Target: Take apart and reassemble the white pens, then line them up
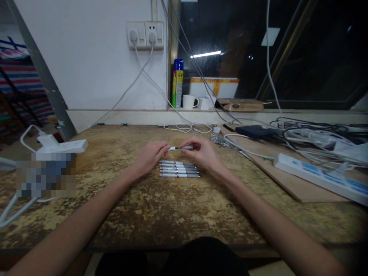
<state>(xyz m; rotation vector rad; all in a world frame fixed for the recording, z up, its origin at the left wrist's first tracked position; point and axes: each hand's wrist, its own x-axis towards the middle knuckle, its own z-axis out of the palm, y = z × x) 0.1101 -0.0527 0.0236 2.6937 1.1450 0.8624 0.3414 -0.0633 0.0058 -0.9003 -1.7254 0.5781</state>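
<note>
Both hands meet over the worn wooden table, behind a row of pens. My left hand point(154, 154) pinches the white part of a pen point(172, 148) between thumb and fingers. The grey part of the same pen point(187, 147) is held by my right hand point(199, 151); a thin dark section shows between the two parts. Just in front of the hands, several white and grey pens point(178, 169) lie side by side, pointing left to right. My right hand's wrist is close to their right ends.
A worn table point(161, 214) spans the view. On the right are a brown board point(276, 176), a power strip point(316, 174), a dark box point(255, 132) and tangled cables. At the left lies another white power strip point(71, 146). A mug point(189, 101) and spray can point(178, 84) stand on the sill.
</note>
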